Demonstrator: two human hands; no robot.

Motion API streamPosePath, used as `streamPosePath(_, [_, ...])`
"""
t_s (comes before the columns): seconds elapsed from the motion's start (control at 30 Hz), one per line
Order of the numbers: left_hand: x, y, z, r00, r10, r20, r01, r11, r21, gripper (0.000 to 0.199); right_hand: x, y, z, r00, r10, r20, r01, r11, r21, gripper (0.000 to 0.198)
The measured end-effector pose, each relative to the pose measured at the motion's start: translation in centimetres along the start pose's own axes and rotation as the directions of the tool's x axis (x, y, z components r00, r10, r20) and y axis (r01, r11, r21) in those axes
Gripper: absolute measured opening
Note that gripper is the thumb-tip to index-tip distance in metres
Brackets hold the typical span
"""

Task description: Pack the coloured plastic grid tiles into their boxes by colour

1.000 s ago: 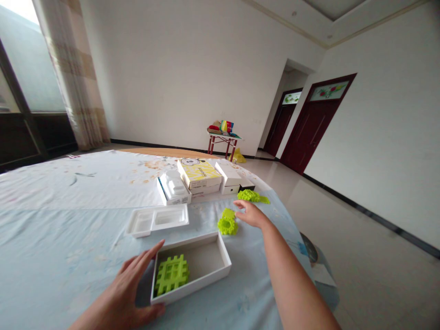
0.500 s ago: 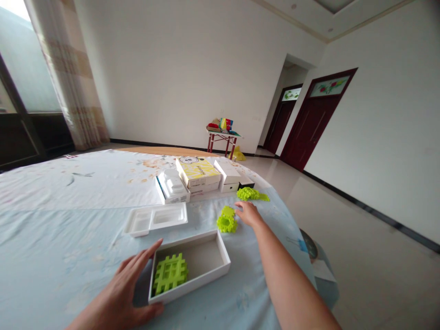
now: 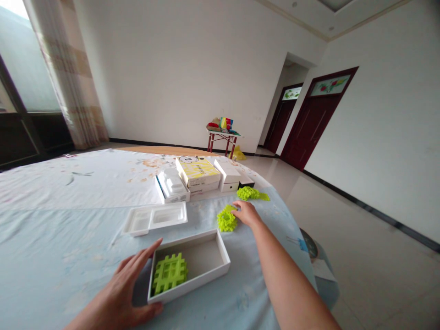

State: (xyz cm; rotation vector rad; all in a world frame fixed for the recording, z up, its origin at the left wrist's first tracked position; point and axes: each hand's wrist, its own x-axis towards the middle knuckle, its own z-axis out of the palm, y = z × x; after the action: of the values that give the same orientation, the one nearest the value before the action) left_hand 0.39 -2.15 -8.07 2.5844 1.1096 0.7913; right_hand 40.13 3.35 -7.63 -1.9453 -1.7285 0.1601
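Note:
My left hand point(image 3: 127, 286) spans the left end of an open white box point(image 3: 195, 283), fingers at its far corner and thumb at its near corner. Inside the box, on the left, lie stacked bright green interlocking plastic pieces point(image 3: 170, 274) with notched edges. Farther off, my right hand point(image 3: 245, 212) has its thumb and fingertips on the right edge of a small pile of green plastic pieces point(image 3: 227, 221). A second heap of green pieces point(image 3: 248, 193) lies just beyond that hand.
A white two-compartment plastic tray point(image 3: 154, 219) sits beyond the box. Farther back stand a white moulded tray on a box point(image 3: 172, 183), a yellow-and-white carton point(image 3: 199, 172) and a white carton point(image 3: 227, 174). The tablecloth point(image 3: 82, 243) is pale blue; the table edge curves down on the right.
My right hand has moved slightly left, onto the small green pile, whose pieces have shifted a little. My left hand and the white box have stayed in place.

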Motion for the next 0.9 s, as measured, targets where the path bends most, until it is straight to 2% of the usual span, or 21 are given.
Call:
streamPosePath(0.3, [-0.1,0.1,0.0,0.999,-0.025,0.038,0.025,1.0,-0.011,0.095,-0.2,-0.7,0.2,0.999,0.023,0.023,-0.021,0.997,-0.073,0.033])
streamPosePath(0.53, [-0.2,-0.7,0.6,1.0,-0.005,0.029,0.005,1.0,-0.014,0.097,-0.6,-0.3,-1.0,0.994,0.107,-0.039,-0.111,0.984,-0.138,0.041])
streamPosePath(0.67, [-0.4,-1.2,1.2,1.0,-0.012,0.02,0.013,1.0,-0.017,0.097,-0.4,-1.7,-2.5,0.997,0.042,-0.065,-0.046,0.997,-0.068,0.047])
streamPosePath(0.73, [-0.4,-1.3,1.4,1.0,-0.012,0.019,0.012,1.0,-0.016,0.098,-0.5,-3.0,-3.2,0.998,-0.046,-0.034,0.047,0.998,0.038,0.05])
streamPosePath(0.8, [-0.4,-1.3,1.3,1.0,0.0,0.021,0.0,1.0,-0.009,0.099,-0.9,-4.4,-3.6,0.99,-0.127,0.053,0.122,0.987,0.102,0.052])
streamPosePath(0.9, [-0.3,-0.9,0.9,0.999,0.026,0.026,-0.026,1.0,0.004,0.099,-1.6,-5.8,-3.6,0.968,-0.153,0.2,0.152,0.988,0.024,0.052])
